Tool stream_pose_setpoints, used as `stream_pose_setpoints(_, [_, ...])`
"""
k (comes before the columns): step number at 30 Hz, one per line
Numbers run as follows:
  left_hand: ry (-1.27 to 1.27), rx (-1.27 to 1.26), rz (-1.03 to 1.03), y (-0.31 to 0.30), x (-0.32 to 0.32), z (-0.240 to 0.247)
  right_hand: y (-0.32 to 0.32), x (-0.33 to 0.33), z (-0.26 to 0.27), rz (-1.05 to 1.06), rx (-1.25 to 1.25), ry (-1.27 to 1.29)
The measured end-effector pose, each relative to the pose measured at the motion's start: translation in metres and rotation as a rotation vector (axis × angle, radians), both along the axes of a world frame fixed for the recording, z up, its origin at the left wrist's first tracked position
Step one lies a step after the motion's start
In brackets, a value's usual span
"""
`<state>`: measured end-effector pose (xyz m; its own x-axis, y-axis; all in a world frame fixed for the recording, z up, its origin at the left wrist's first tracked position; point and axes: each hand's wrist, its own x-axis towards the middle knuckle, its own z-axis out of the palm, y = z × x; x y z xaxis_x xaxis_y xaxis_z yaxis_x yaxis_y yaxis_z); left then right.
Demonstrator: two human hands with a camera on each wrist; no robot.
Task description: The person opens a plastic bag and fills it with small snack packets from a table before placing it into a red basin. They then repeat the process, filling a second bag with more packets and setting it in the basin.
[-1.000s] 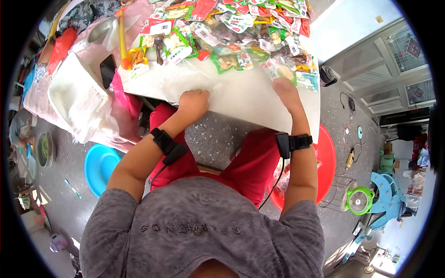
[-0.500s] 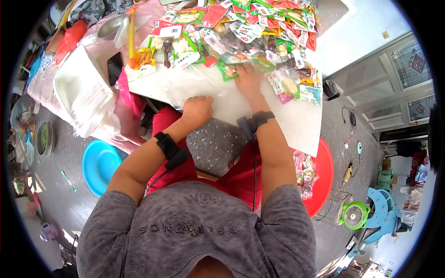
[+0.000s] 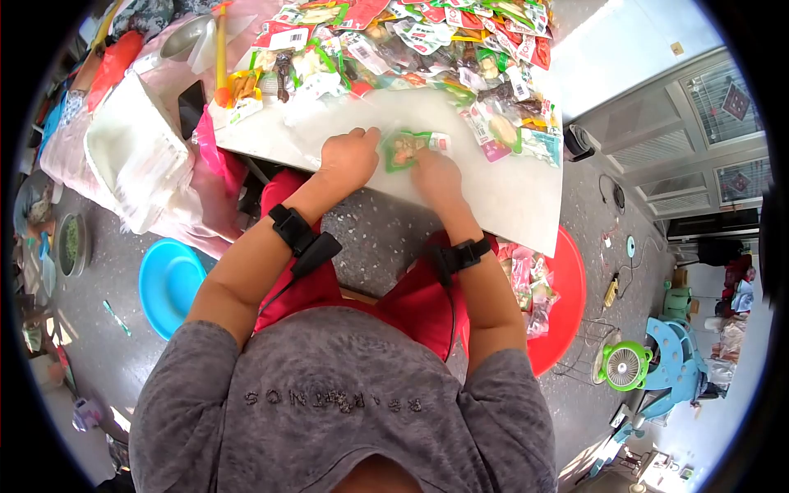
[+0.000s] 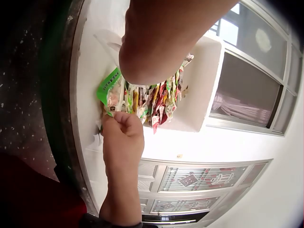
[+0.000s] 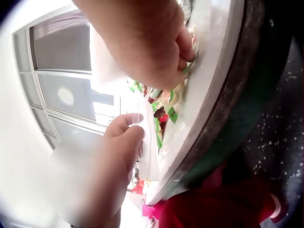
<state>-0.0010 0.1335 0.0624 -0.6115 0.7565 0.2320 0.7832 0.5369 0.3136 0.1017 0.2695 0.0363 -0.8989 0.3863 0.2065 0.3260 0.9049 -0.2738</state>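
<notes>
My right hand [image 3: 437,177] pinches the lower edge of a green-edged clear snack packet [image 3: 406,149], close over the near side of the white table [image 3: 493,193]. In the left wrist view the packet [image 4: 110,90] stands tilted up from the fingers, pale food showing through its window. Left of it, my left hand [image 3: 351,156] has its thumb and fingers curled on a thin translucent plastic bag [image 5: 151,147], seen best in the right wrist view. The bag spreads over the tabletop ahead of that hand.
A broad heap of colourful snack packets [image 3: 427,37] covers the far half of the table. To the left are a white bin [image 3: 136,156] and a yellow-handled tool [image 3: 221,57]. On the floor stand a blue basin [image 3: 170,287] and a red basin [image 3: 567,304] with packets inside.
My right hand went from the packets at right to the green-edged one at the heap's front, then drew it toward me, beside the left hand. The left hand and bag lifted slightly.
</notes>
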Motion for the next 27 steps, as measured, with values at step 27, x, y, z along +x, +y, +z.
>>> stream_pose_setpoints(27, [-0.342, -0.032, -0.013, 0.022, 0.013, -0.033, 0.011, 0.066, 0.013, -0.329, -1.636, 0.69])
